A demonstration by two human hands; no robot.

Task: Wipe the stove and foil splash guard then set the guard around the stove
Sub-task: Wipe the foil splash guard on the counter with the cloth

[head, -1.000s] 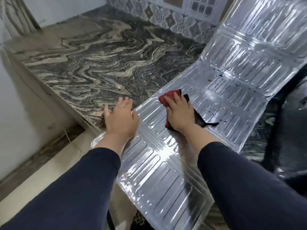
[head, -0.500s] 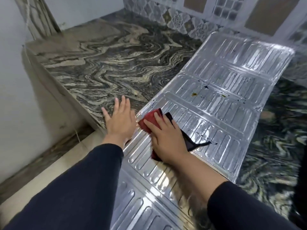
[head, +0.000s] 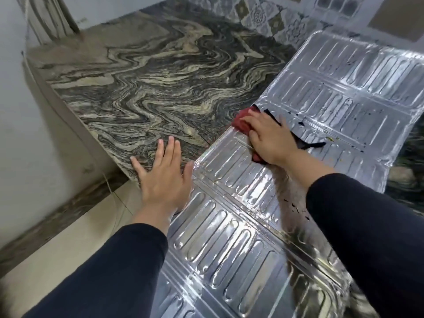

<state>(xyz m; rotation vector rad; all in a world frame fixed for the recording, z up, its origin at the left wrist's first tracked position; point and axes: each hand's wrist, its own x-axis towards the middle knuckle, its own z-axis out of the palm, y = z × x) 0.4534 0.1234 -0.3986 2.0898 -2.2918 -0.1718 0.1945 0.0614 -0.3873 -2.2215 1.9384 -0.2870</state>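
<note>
The silver foil splash guard [head: 339,88] lies flat and unfolded across the marble counter, its near end hanging over the counter's front edge. Dark specks dot its middle panel. My right hand [head: 270,138] presses a red and black cloth [head: 241,121] onto the guard near its left edge. My left hand [head: 164,177] rests flat with fingers spread, palm on the counter's front corner and thumb touching the guard's left edge. The stove is out of view.
The swirled grey and beige marble counter [head: 149,88] stretches left of the guard up to a patterned tile backsplash [head: 259,14]. A white wall [head: 18,99] stands at the left. Pale floor tiles [head: 57,249] lie below the counter edge.
My right hand slid the cloth along the guard, back toward the left edge and farther from me. My left hand spread flatter on the counter corner. The far end of the guard settled down flat.
</note>
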